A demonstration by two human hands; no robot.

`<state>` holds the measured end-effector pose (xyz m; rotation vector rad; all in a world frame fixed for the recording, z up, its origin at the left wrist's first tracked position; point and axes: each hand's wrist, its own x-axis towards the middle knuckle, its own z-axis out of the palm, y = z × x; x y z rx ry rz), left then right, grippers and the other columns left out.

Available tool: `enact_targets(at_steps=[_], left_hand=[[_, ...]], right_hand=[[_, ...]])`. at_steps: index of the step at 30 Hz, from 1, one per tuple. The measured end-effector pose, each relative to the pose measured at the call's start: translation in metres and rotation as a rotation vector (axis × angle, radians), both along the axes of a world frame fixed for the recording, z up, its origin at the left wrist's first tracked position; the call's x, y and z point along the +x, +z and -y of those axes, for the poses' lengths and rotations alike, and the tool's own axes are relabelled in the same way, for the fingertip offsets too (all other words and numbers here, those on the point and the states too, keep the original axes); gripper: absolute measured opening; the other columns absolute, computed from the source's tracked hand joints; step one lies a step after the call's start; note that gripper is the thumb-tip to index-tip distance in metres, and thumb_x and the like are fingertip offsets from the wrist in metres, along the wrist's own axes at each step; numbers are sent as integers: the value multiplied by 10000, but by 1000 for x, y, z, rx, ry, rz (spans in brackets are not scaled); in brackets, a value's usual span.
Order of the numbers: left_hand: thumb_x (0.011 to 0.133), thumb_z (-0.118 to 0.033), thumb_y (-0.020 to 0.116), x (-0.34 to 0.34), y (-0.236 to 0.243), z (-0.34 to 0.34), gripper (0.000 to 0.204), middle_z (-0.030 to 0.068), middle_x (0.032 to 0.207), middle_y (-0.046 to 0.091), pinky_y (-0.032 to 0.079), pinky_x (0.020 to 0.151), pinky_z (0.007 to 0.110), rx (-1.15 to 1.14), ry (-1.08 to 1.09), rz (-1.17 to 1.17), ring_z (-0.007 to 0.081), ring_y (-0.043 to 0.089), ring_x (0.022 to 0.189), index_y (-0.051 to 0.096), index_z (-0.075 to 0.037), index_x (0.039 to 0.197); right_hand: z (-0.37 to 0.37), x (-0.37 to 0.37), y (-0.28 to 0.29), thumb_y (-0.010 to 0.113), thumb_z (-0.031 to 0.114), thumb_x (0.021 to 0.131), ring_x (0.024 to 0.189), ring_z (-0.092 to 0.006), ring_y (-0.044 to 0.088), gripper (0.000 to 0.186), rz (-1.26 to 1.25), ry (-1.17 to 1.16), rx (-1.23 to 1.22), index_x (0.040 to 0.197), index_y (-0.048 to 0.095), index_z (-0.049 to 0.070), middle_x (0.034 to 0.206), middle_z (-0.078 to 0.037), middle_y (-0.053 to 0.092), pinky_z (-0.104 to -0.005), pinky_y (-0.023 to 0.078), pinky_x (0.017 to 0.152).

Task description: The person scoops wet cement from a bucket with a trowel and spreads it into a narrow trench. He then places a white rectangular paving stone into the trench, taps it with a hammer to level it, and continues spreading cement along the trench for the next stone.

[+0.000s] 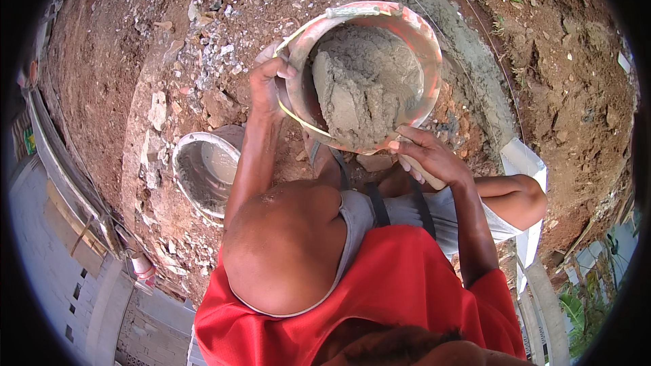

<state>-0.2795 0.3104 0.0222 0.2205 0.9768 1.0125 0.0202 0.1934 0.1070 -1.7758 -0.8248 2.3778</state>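
A round bucket [432, 34] smeared with cement, orange showing at its rim, is tipped toward me in front of my knees. Grey wet mortar [369, 81] is heaped inside it. My left hand [272, 80] is closed on the bucket's left rim, where a thin yellow-green handle runs. At the near right of the rim, my right hand [432, 156] is closed around a pale tool handle [432, 175], its fingers beside the bucket's edge. The handle looks like a trowel's, but no blade can be made out.
A second bucket [182, 179], coated with grey residue, stands left of my knee. Wet concrete [475, 61] runs in a strip along a string [502, 68] at right. Rubble [217, 34] and reddish soil lie around. A white board [525, 163] is by my right knee.
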Motion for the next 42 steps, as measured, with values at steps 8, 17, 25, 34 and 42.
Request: enact_targets(at_steps=[8, 17, 25, 34, 42], left_hand=[[663, -18, 561, -59, -55, 14, 534, 149, 1074, 658, 515, 1014, 396, -117, 193, 14, 297, 650, 1016, 622, 57, 1188], [675, -37, 563, -51, -44, 9, 528, 160, 1016, 686, 570, 902, 407, -164, 219, -25, 294, 683, 894, 618, 96, 1183], [662, -64, 592, -72, -74, 21, 468, 139, 992, 683, 543, 935, 389, -179, 147, -41, 297, 666, 940, 655, 28, 1116], [650, -79, 573, -66, -68, 18, 682, 212, 1135, 705, 559, 969, 421, -72, 153, 66, 326, 690, 982, 583, 116, 1304], [655, -78, 564, -64, -67, 19, 767, 212, 1207, 676, 528, 1037, 432, -106, 159, 9, 332, 671, 1073, 518, 86, 1403]], right_hand=[[-59, 36, 46, 646, 306, 1058, 513, -92, 531, 295, 31, -96, 152, 1137, 647, 22, 702, -12, 576, -261, 416, 473], [-120, 89, 17, 644, 350, 1047, 424, -84, 484, 293, 181, -246, 168, 1082, 640, 59, 667, -7, 562, -237, 389, 365], [-157, 109, -54, 620, 362, 1053, 429, -76, 480, 282, 101, -292, 153, 1020, 600, 82, 671, 3, 543, -242, 367, 349], [-216, 83, -164, 643, 389, 1009, 949, -407, 731, 420, 1085, 140, 847, 1231, 616, 33, 1016, -216, 729, -502, 571, 790], [-209, 65, -174, 675, 386, 965, 1087, -460, 684, 436, 1153, -41, 887, 1236, 671, 44, 1159, -262, 716, -535, 541, 932]])
